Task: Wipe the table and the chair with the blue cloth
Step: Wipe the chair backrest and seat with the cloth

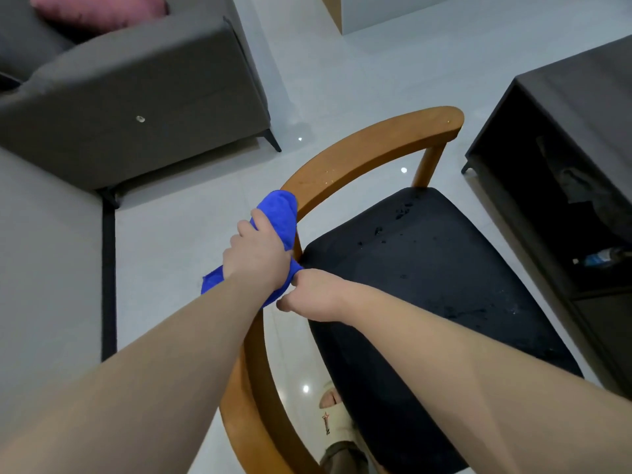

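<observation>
A wooden chair (372, 138) with a curved backrest and a black seat cushion (437, 268) stands in the middle of the view. The blue cloth (280, 213) is draped over the curved backrest. My left hand (256, 254) grips the cloth and presses it onto the rail. My right hand (314, 295) pinches the cloth's lower end just below the left wrist, beside the seat's edge. Part of the cloth hangs out on the rail's outer side under my left forearm.
A grey sofa (136, 97) with a pink cushion (99, 8) fills the upper left. A dark low cabinet (564, 131) with open shelves stands at the right. The floor (342, 70) is pale and glossy. My foot (335, 422) shows below the chair.
</observation>
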Demonstrator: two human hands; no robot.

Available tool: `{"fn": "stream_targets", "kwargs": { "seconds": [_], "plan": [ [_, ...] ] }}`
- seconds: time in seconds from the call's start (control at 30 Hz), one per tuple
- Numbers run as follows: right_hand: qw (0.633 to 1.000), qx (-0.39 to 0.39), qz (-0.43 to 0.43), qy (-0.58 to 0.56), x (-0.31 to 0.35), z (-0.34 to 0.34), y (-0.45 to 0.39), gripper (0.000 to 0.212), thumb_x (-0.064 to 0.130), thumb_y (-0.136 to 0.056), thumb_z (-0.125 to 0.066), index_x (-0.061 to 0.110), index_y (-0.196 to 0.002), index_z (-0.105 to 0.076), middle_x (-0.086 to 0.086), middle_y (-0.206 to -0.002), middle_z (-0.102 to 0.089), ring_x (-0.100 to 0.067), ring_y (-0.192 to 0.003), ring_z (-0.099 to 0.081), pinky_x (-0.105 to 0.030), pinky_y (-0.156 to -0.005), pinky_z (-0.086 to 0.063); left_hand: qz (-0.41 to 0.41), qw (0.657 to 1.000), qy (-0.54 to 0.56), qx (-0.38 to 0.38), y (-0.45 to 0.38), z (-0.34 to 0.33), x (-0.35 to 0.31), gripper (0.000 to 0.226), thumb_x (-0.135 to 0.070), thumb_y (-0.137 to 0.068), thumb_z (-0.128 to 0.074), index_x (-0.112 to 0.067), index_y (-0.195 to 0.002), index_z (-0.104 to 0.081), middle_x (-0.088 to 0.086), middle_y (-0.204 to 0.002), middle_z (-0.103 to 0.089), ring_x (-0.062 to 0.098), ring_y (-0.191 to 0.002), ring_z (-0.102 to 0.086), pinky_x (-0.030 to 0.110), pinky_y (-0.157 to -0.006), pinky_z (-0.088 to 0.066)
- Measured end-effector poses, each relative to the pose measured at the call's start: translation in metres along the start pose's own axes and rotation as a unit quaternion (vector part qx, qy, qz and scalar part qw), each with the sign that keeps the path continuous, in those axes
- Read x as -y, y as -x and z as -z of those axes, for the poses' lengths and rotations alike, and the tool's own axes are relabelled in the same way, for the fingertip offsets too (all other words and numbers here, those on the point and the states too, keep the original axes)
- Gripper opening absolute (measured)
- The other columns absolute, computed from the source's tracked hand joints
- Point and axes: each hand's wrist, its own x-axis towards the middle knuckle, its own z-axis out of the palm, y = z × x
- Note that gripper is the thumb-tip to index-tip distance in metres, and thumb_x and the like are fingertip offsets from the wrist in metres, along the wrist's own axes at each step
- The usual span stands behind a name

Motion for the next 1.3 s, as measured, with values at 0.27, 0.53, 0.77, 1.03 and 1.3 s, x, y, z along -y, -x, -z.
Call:
{"fn": "stream_targets", "kwargs": {
  "seconds": [0.27,0.53,0.77,1.03,1.3],
  "plan": [
    [0.997,-0.013,-0.057,0.056,0.0,0.039,-0.032,0.011,0.012,-0.094,-0.052,0.012,-0.086,-0.059,-0.004,-0.083,-0.055,-0.014,-0.073,-0.053,-0.02,-0.058,-0.04,-0.091,0.991,-0.009,-0.094,-0.027,-0.001,-0.014,0.096,-0.062,-0.084,-0.06,-0.009,-0.149,-0.013,0.014,-0.118,-0.047,0.026,-0.1,-0.054,0.037,-0.079,-0.049],
    [0.989,-0.015,-0.054,0.135,-0.006,0.074,-0.049,0.024,0.017,-0.096,-0.05,0.02,-0.072,-0.048,-0.001,-0.077,-0.051,-0.012,-0.067,-0.049,-0.023,-0.058,-0.036,-0.146,0.981,-0.018,-0.129,-0.051,0.0,-0.03,0.098,-0.066,-0.082,-0.059,-0.01,-0.15,-0.014,0.017,-0.123,-0.047,0.031,-0.105,-0.053,0.041,-0.085,-0.047],
    [0.975,0.002,-0.033,0.218,-0.009,0.096,-0.052,0.028,0.014,-0.098,-0.046,0.021,-0.071,-0.044,-0.001,-0.076,-0.049,-0.011,-0.067,-0.047,-0.025,-0.063,-0.036,-0.175,0.974,-0.055,-0.13,-0.064,0.004,-0.044,0.1,-0.07,-0.084,-0.052,-0.01,-0.152,-0.009,0.02,-0.133,-0.04,0.034,-0.114,-0.048,0.044,-0.092,-0.044],
    [0.908,-0.236,-0.004,0.347,-0.008,0.145,-0.049,0.007,0.018,-0.089,-0.051,0.019,-0.082,-0.052,0.0,-0.075,-0.05,-0.019,-0.069,-0.053,-0.031,-0.058,-0.039,-0.191,0.97,-0.057,-0.138,-0.07,0.011,-0.058,0.095,-0.068,-0.085,-0.053,-0.012,-0.152,-0.015,0.016,-0.134,-0.042,0.033,-0.113,-0.047,0.044,-0.09,-0.043],
    [0.845,-0.349,0.057,0.401,-0.014,0.163,-0.055,0.028,0.017,-0.088,-0.057,0.02,-0.115,-0.052,-0.003,-0.11,-0.043,-0.02,-0.098,-0.045,-0.034,-0.061,-0.038,-0.21,0.96,-0.083,-0.164,-0.079,0.018,-0.078,0.091,-0.072,-0.087,-0.045,-0.012,-0.151,-0.02,0.015,-0.127,-0.046,0.031,-0.106,-0.048,0.042,-0.083,-0.041]
  ]
}}
